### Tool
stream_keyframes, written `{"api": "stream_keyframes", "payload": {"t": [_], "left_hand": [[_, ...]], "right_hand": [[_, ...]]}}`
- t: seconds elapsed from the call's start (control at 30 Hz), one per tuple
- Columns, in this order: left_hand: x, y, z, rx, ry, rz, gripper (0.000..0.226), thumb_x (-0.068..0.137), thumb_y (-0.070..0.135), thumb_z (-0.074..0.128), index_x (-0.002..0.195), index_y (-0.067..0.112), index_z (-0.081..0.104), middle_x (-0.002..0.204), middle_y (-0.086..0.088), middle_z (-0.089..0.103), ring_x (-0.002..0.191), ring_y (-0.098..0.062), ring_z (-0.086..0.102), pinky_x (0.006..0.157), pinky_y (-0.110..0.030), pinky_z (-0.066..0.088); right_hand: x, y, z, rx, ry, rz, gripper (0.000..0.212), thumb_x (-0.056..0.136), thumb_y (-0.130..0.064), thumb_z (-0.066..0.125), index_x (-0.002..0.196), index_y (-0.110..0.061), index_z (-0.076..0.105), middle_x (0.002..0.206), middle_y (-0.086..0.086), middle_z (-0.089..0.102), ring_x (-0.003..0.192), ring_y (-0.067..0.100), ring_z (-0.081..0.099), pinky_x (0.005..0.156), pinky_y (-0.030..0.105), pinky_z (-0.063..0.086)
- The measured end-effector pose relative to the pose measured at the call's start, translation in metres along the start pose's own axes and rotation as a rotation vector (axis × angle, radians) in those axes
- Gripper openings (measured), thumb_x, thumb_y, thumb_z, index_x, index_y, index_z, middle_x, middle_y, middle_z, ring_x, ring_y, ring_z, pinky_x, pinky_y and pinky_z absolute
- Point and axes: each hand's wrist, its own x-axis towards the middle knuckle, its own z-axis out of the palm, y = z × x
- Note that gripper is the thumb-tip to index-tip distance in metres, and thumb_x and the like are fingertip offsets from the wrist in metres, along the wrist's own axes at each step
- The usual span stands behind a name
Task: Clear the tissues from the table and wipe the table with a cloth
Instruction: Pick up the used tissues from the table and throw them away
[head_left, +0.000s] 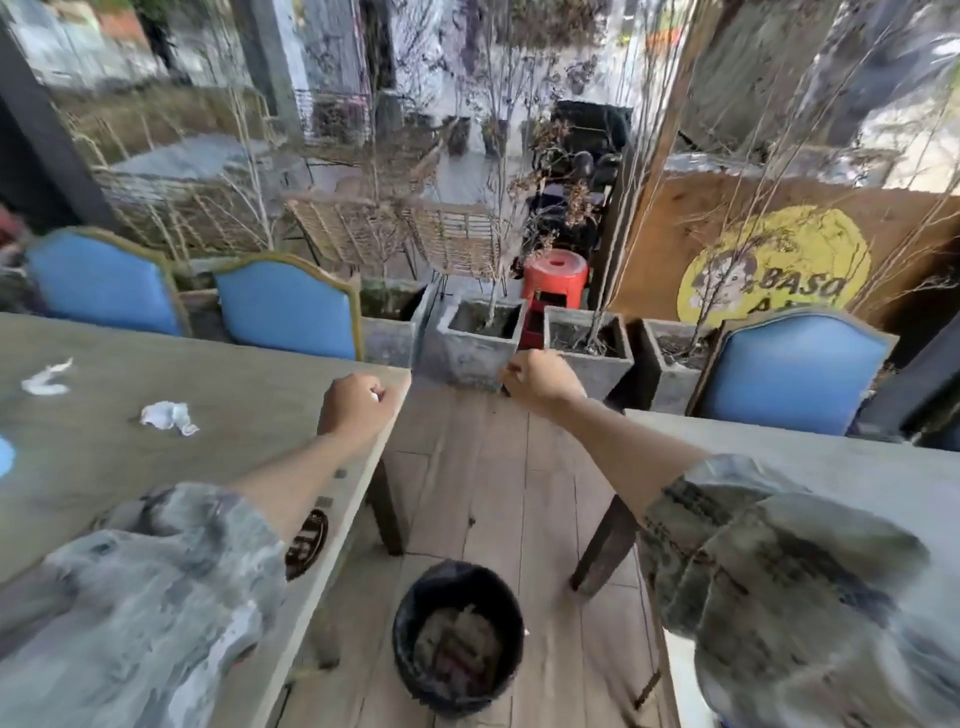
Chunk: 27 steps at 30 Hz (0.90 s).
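Two crumpled white tissues lie on the grey wooden table (218, 374) at my left: one tissue (167, 417) near the middle, another tissue (45, 378) farther left. My left hand (357, 402) hovers over the table's right corner, fingers closed, with a small white scrap showing at the fingertips; what it is I cannot tell. My right hand (540, 382) is raised over the aisle between the tables, fingers closed, nothing visible in it. A black bin (457, 636) lined with a bag and holding rubbish stands on the floor below. No cloth is in sight.
A second grey table (810, 467) stands at my right. Blue padded chairs (288, 306) line the far side of both tables. Concrete planters (480, 338) with bare twigs close the aisle's far end. A blue object (5, 456) sits at the left table's edge.
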Motion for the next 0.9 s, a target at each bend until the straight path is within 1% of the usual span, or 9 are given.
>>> {"api": "stream_keyframes", "payload": {"t": [0.1,0.2,0.3,0.43,0.53,0.6,0.63,0.77,0.9], "left_hand": [[0.027,-0.021,-0.003,0.076,-0.006,-0.001,0.042,0.087,0.031,0.059,0.052,0.011,0.050,0.060,-0.021,0.057,0.060,-0.033,0.054,0.053,-0.032,0.033],[0.055,-0.040,-0.014,0.090,0.034,-0.048,0.050,0.088,0.032,0.059,0.048,0.009,0.041,0.050,-0.012,0.046,0.059,-0.031,0.047,0.054,-0.033,0.028],[0.082,-0.061,-0.026,0.108,0.045,-0.101,0.051,0.090,0.032,0.059,0.048,0.009,0.042,0.051,-0.009,0.048,0.059,-0.028,0.048,0.055,-0.032,0.030],[0.111,-0.084,-0.036,0.126,0.049,-0.158,0.044,0.090,0.030,0.059,0.052,0.011,0.047,0.056,-0.010,0.054,0.064,-0.031,0.053,0.054,-0.030,0.028],[0.131,-0.102,-0.038,0.108,0.056,-0.211,0.028,0.087,0.028,0.064,0.064,0.012,0.057,0.072,-0.013,0.068,0.078,-0.033,0.064,0.061,-0.028,0.037],[0.144,-0.115,-0.037,0.078,0.080,-0.241,0.015,0.086,0.025,0.066,0.085,0.010,0.066,0.085,-0.011,0.071,0.085,-0.029,0.065,0.071,-0.027,0.043],[0.149,-0.122,-0.036,0.071,0.096,-0.260,0.015,0.086,0.024,0.066,0.092,0.010,0.068,0.089,-0.011,0.071,0.088,-0.029,0.065,0.073,-0.027,0.043],[0.171,-0.148,-0.020,0.048,0.158,-0.360,0.014,0.086,0.020,0.063,0.097,0.012,0.069,0.087,-0.013,0.071,0.090,-0.030,0.065,0.073,-0.027,0.041],[0.200,-0.165,0.004,0.052,0.202,-0.498,0.014,0.084,0.023,0.066,0.095,0.014,0.069,0.074,-0.004,0.063,0.085,-0.025,0.065,0.067,-0.023,0.034]], "right_hand": [[0.046,-0.014,0.019,-0.008,-0.072,-0.093,0.036,0.094,-0.035,0.051,0.063,-0.017,0.048,0.072,0.007,0.057,0.070,0.030,0.057,0.057,0.031,0.040],[0.087,-0.034,0.041,0.013,-0.098,-0.167,0.038,0.095,-0.032,0.050,0.062,-0.014,0.049,0.067,0.008,0.056,0.065,0.028,0.053,0.050,0.030,0.032],[0.119,-0.057,0.062,-0.001,-0.150,-0.230,0.029,0.093,-0.028,0.050,0.078,-0.006,0.063,0.076,0.013,0.065,0.071,0.032,0.059,0.055,0.031,0.041],[0.160,-0.083,0.081,-0.005,-0.197,-0.309,0.021,0.091,-0.024,0.048,0.078,-0.014,0.061,0.079,0.011,0.064,0.072,0.031,0.059,0.060,0.031,0.043],[0.194,-0.099,0.096,-0.009,-0.239,-0.338,0.024,0.092,-0.025,0.046,0.078,-0.013,0.061,0.074,0.008,0.059,0.069,0.030,0.055,0.059,0.029,0.040],[0.218,-0.108,0.112,0.002,-0.265,-0.394,0.024,0.093,-0.026,0.045,0.087,-0.013,0.065,0.082,0.008,0.063,0.074,0.029,0.056,0.061,0.030,0.040],[0.230,-0.112,0.122,0.016,-0.281,-0.419,0.024,0.093,-0.027,0.046,0.090,-0.014,0.066,0.087,0.010,0.066,0.079,0.031,0.058,0.062,0.031,0.041],[0.275,-0.127,0.161,0.062,-0.337,-0.508,0.020,0.093,-0.026,0.050,0.099,-0.016,0.066,0.100,0.012,0.067,0.090,0.034,0.059,0.071,0.036,0.050],[0.331,-0.140,0.200,0.079,-0.405,-0.611,0.018,0.094,-0.022,0.049,0.098,-0.018,0.066,0.103,0.012,0.067,0.094,0.034,0.059,0.074,0.035,0.048]]}}
